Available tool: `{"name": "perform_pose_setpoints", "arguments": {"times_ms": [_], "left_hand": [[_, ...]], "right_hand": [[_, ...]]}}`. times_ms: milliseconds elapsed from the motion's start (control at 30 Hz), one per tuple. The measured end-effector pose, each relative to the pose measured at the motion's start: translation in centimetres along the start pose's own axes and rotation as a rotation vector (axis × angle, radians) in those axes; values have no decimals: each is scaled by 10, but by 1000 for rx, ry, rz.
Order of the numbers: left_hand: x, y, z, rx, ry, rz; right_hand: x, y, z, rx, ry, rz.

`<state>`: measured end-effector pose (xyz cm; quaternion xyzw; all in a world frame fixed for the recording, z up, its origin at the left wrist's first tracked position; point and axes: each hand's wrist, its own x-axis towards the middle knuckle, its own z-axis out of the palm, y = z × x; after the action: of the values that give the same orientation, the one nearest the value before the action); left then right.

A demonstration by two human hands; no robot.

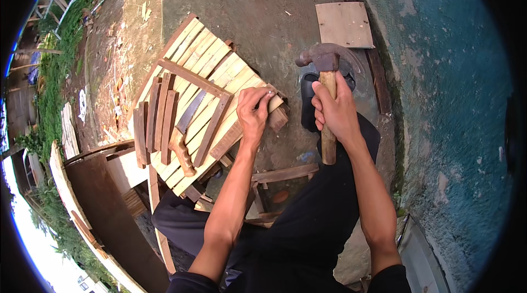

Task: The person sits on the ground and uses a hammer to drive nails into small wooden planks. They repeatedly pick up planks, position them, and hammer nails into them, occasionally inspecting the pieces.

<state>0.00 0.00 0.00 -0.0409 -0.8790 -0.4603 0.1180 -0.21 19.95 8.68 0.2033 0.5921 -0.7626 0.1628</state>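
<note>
My right hand [338, 109] is closed round the wooden handle of a claw hammer [328, 145], its dark, rusty head raised over the foot in a dark shoe [309, 98]. At the near right corner of a slatted wooden bench top [236, 73], my left hand [253, 113] is closed in a pinch; what its fingertips hold is too small to make out. A three-sided frame of brown wood [218, 123] lies on the slats. Beside it rest a handsaw [181, 142] with a wooden handle and several short brown wood pieces [155, 120].
A blue, peeling wall [444, 101] runs along the right. A square board [345, 25] leans near its foot. Below the bench, between my legs, is a low wooden frame [285, 174]. A brown panel [104, 205] stands at lower left, with grass [60, 79] beyond.
</note>
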Motion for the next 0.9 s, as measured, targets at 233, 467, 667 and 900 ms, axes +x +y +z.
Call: {"name": "perform_pose_setpoints", "arguments": {"times_ms": [233,467,667,900], "left_hand": [[5,-1,-5,2,58,91],[5,1,-7,-10,88,59],[1,-6,-4,-39,71,71],[3,-5,-7,-30,66,120]], "right_hand": [[-33,9,31,-534,-29,-240],[-31,22,54,-839,45,-236],[-31,14,43,-777,80,-391],[-29,3,59,-864,65,-252]]}}
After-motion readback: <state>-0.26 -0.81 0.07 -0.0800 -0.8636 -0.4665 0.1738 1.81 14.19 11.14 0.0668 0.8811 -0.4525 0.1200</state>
